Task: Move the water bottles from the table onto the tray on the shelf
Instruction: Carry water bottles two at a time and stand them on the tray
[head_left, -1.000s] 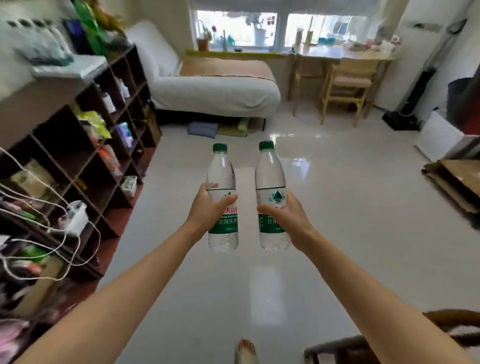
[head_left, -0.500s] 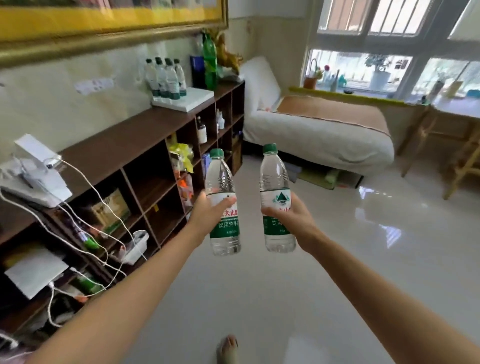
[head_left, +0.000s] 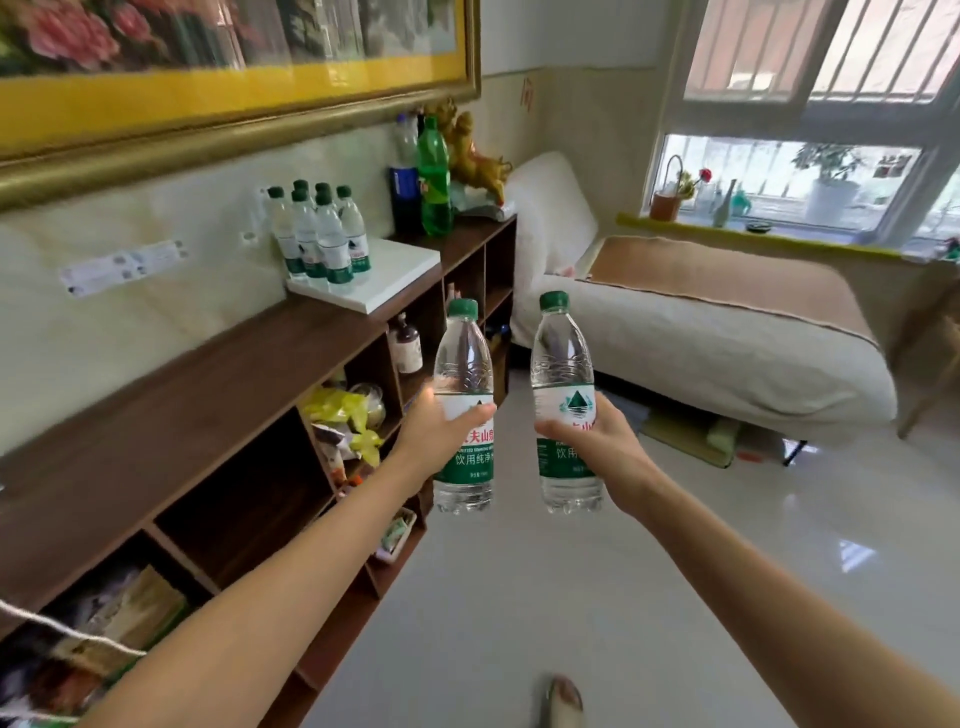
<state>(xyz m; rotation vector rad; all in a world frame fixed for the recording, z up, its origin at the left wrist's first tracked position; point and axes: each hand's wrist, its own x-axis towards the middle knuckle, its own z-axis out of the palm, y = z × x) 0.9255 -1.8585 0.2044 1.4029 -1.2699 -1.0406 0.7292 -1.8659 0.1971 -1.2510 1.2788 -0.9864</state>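
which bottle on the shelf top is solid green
The tall green bottle beyond the white tray. The tray's water bottles are clear, with only green caps and labels.

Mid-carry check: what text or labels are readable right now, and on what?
"夫山泉" in red, "饮用纯净水" below: bottle in the left hand.
"饮用", cut off by fingers: bottle in the right hand.
Labels on tray bottles and wall stickers: too blurred.
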